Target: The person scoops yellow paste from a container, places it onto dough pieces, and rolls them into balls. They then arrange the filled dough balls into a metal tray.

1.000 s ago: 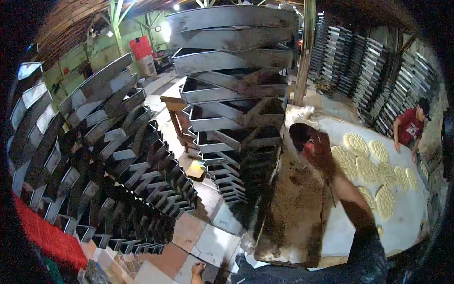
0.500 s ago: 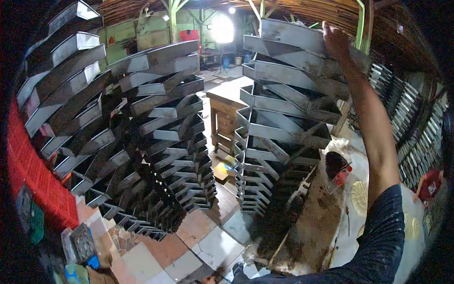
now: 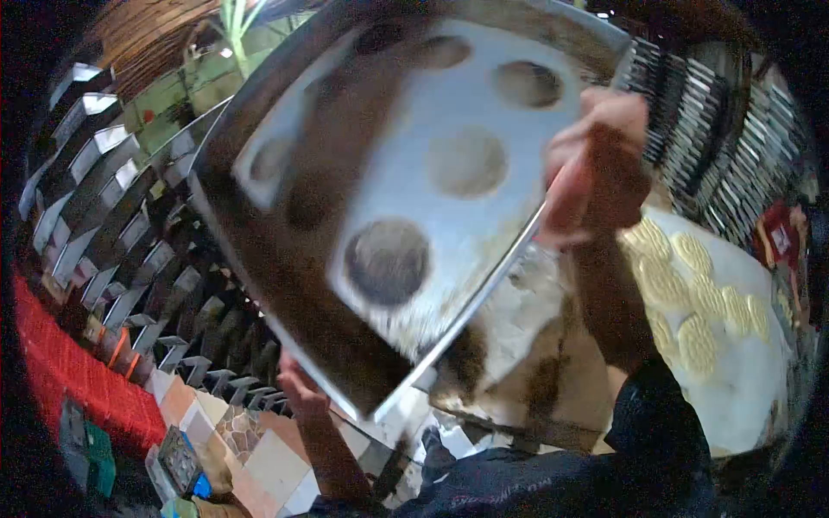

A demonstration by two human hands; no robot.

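Observation:
A large square metal baking tray [image 3: 393, 194] is raised in front of me, tilted so its inside faces me. Its base carries several round dark marks and a broad shadow. My right hand [image 3: 600, 168], blurred by motion, is closed on the tray's right rim. Along the lower left side, my left hand [image 3: 302, 393] grips the edge, its fingers partly hidden behind the metal. Behind the tray on the left rise crosswise-stacked trays [image 3: 147, 250], partly covered by it.
Several pale patterned dough pieces [image 3: 695, 341] lie on a white-topped table [image 3: 743, 414] to my right. A person in a red shirt [image 3: 777, 237] stands beyond it. Red crates [image 3: 86, 371] line the far left. More metal trays [image 3: 717, 129] stand at the back right.
My right hand was up on top of the right-hand stack; now it holds a tray close before me. My left hand has come up from below onto the tray. The view has turned rightward.

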